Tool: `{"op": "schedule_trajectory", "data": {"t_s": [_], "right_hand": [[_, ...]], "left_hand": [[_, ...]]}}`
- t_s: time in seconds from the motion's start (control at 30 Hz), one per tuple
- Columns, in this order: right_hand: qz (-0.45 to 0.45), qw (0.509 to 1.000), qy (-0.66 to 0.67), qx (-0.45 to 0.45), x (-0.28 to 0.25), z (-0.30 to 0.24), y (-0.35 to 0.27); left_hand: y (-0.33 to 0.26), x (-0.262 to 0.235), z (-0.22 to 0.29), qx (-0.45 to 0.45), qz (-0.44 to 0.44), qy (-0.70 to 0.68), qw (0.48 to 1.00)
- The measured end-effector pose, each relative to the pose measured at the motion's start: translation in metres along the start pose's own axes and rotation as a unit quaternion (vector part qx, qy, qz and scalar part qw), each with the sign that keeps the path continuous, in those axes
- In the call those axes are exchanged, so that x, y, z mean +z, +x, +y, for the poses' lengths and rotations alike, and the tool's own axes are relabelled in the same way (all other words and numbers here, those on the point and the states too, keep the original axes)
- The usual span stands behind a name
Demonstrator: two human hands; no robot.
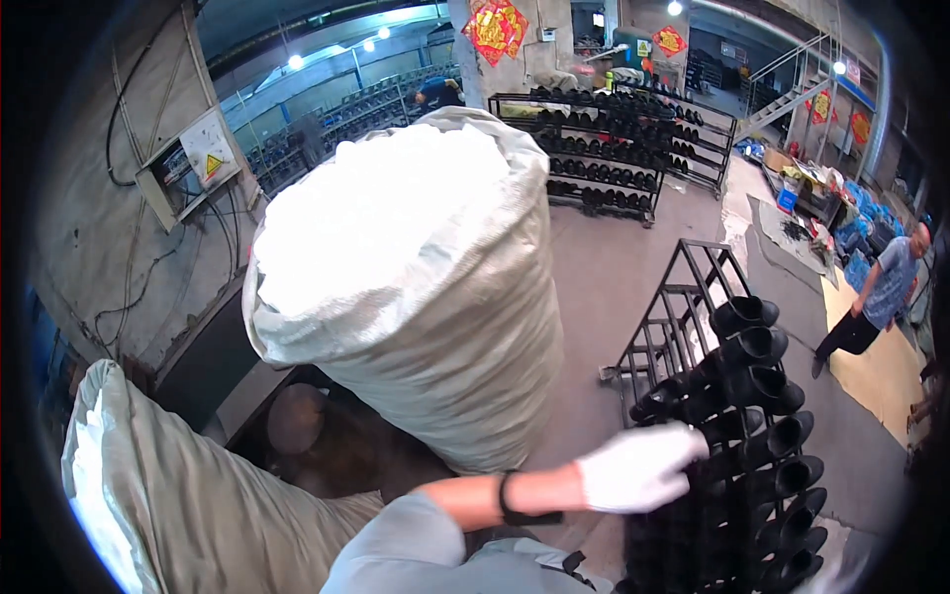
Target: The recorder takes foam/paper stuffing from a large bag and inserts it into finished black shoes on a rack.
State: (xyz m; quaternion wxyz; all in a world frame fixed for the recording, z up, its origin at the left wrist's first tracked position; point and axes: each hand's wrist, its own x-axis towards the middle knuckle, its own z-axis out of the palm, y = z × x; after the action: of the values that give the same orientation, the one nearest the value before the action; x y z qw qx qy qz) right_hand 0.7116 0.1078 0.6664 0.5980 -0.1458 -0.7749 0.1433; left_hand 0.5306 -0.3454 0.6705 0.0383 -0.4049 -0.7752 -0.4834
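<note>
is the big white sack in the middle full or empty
Full: the big white sack bulges, and white filling heaps above its open mouth. A gloved hand rests on the boot rack beside it.

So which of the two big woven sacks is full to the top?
The tall upright sack in the middle, heaped with white material. The other sack, at lower left, sits lower and leans at the picture's edge.

Gloved hand (638, 467) on black boots (762, 396) rack (683, 297)

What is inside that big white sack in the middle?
The sack is open on top and filled to the brim with white stuff, too bright to tell what. Its woven sides hide everything deeper down.
</note>
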Motion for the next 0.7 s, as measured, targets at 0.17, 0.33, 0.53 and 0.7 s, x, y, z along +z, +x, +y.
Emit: {"op": "schedule_trajectory", "data": {"t_s": [0.17,0.33,0.53,0.7], "right_hand": [[-0.296,0.858,0.326,-0.263,0.199,-0.385,0.004],[-0.33,0.661,0.477,-0.476,0.305,-0.659,-0.021],[-0.486,0.677,0.222,-0.506,0.373,-0.769,-0.112],[-0.372,0.704,0.429,-0.426,0.339,-0.718,-0.043]], "left_hand": [[-0.078,-0.279,0.054,-0.125,0.314,0.451,0.826],[-0.134,-0.418,0.015,-0.372,0.082,0.459,0.802],[-0.177,-0.429,-0.03,-0.373,0.075,0.507,0.774],[-0.178,-0.414,0.036,-0.179,0.212,0.59,0.759]]}}
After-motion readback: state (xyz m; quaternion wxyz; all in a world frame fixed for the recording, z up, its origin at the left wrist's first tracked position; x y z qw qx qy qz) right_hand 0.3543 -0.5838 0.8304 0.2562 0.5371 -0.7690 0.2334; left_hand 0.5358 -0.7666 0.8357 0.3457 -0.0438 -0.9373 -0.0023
